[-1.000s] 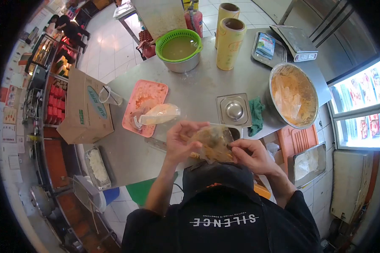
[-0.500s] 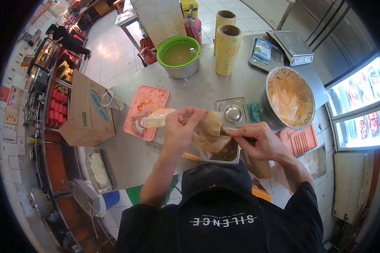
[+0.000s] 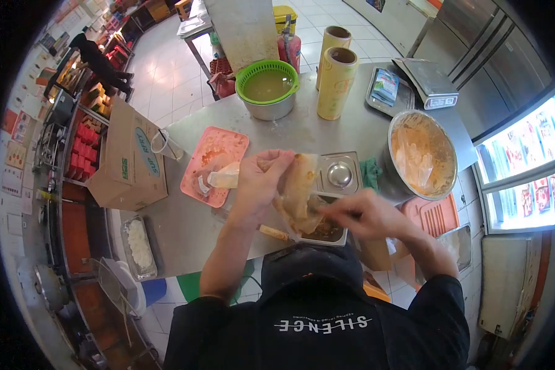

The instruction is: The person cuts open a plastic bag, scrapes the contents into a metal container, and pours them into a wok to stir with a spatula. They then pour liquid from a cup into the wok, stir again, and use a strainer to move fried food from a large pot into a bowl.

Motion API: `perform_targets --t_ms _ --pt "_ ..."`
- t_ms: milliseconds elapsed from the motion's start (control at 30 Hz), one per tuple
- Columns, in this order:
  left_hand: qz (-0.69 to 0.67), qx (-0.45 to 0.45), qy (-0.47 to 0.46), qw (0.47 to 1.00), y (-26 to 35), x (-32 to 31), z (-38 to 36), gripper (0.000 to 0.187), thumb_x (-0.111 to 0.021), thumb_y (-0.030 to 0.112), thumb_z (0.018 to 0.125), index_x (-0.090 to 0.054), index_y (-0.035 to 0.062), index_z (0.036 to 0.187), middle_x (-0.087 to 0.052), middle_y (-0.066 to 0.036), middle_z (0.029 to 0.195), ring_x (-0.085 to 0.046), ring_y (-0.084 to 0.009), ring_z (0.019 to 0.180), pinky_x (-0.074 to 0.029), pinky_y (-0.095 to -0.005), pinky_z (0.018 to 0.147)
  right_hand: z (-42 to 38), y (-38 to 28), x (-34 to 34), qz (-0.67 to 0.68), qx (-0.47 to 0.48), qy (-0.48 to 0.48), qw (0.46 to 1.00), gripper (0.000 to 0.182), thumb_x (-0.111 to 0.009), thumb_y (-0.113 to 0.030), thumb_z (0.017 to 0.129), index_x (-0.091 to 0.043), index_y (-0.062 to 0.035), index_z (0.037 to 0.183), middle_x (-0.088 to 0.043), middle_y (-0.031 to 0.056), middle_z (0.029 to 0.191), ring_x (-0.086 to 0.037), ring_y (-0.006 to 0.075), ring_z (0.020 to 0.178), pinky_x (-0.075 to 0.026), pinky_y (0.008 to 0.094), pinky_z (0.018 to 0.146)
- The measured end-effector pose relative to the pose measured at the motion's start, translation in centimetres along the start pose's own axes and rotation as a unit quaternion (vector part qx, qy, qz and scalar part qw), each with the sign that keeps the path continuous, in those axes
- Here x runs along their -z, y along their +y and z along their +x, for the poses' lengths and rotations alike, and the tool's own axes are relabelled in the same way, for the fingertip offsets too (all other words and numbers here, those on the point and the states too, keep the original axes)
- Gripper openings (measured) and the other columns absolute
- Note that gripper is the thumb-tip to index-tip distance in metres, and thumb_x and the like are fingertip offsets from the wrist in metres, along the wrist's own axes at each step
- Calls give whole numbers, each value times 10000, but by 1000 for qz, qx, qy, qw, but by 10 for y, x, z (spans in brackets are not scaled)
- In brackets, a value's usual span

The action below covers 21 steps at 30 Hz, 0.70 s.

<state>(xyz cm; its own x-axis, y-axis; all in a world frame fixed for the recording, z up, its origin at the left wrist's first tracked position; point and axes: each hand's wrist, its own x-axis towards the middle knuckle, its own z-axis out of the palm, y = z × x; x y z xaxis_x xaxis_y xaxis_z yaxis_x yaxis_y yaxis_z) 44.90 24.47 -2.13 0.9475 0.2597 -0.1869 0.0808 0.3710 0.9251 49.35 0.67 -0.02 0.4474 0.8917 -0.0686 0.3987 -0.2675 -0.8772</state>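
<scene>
My left hand [image 3: 259,179] is closed on the top of a clear plastic bag [image 3: 299,188] smeared with brown sauce. The bag hangs over a steel pan [image 3: 337,240] holding dark brown food. My right hand [image 3: 373,213], blurred by motion, is closed round what looks like a metal spoon [image 3: 316,205], its end against the bag. Just behind my left hand, a pale plastic-wrapped bundle [image 3: 224,179] lies over the edge of a pink tray [image 3: 225,143]. A light-coloured handle [image 3: 273,232] sticks out beside the pan.
Behind the pan sits a steel lid [image 3: 339,174] beside a green cloth [image 3: 370,172]. A large bowl of orange mix [image 3: 422,154] stands right. Farther back are a green colander [image 3: 267,82], film rolls [image 3: 336,86] and a scale [image 3: 428,86]. A cardboard box [image 3: 126,160] stands left; a person [image 3: 102,61] is far off.
The bag now hangs longer and more upright from my left hand. My right hand has moved slightly left and down, bringing the utensil against the bag.
</scene>
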Motion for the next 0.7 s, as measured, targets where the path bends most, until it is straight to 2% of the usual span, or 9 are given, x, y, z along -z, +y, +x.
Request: perform_targets --t_ms 33,133,267,300,367,400,467,533,700 --pt "-3 7 8 1000 4 4 2 230 -704 189 888 -647 -6 996 -695 -46 863 -658 -91 760 -534 -218 677 -3 -9 -2 -14 -50 -55 997 292 -573 -38 853 -675 -43 1126 -690 185 894 -680 238 785 -519 331 737" --pt "-30 48 10 998 21 15 4 283 -685 236 905 -624 -5 1040 -690 -44 917 -667 -104 790 -547 -236 695 -11 7 -2 -10 28 -89 996 251 -583 -22 865 -685 -8 1094 -703 137 882 -666 192 735 -512 304 681" --pt "-125 107 -47 985 30 21 13 377 -618 332 945 -596 -10 1101 -669 -63 1042 -669 -129 875 -563 -269 731 -1 12 14 160 -18 62 985 244 -597 -67 907 -654 -1 1135 -646 25 760 -538 55 635 -434 216 576" --pt "-154 114 -53 980 28 21 14 395 -600 349 953 -591 -13 1110 -661 -71 1068 -665 -135 899 -564 -272 739 3 13 14 182 -28 77 980 246 -601 -97 925 -630 -3 1151 -576 -36 738 -470 7 615 -355 175 532" --pt "-213 129 -69 966 14 17 13 435 -564 385 967 -581 -18 1128 -644 -88 1118 -657 -148 949 -566 -279 755 6 4 14 262 -107 64 957 257 -589 -102 924 -634 -18 1162 -607 -24 779 -502 22 657 -388 190 570" --pt "-230 125 -77 962 7 18 13 426 -567 368 968 -576 -21 1140 -636 -92 1140 -650 -152 972 -565 -281 763 6 1 13 300 -146 56 941 263 -583 -105 923 -636 -25 1168 -623 -18 799 -519 30 678 -405 198 590" --pt "-266 116 -90 953 -6 22 10 410 -573 333 970 -565 -27 1166 -619 -101 1185 -637 -160 1018 -564 -286 780 6 6 4 389 -134 70 909 259 -596 -108 926 -617 -33 1173 -553 -54 742 -433 2 617 -305 172 528" --pt "-248 28 -68 966 -13 12 8 365 -590 278 964 -567 -24 1168 -626 -104 1185 -646 -165 1001 -562 -289 785 7 6 -3 441 -115 96 885 233 -609 -105 928 -615 -19 1144 -510 -52 685 -390 3 552 -261 168 487" --pt "-215 0 -74 974 -7 8 0 269 -642 162 927 -603 -4 1135 -664 -109 1118 -668 -160 926 -559 -300 793 11 -2 -1 295 -16 164 941 214 -577 -77 939 -614 -18 1142 -535 -35 731 -407 10 560 -289 171 495"
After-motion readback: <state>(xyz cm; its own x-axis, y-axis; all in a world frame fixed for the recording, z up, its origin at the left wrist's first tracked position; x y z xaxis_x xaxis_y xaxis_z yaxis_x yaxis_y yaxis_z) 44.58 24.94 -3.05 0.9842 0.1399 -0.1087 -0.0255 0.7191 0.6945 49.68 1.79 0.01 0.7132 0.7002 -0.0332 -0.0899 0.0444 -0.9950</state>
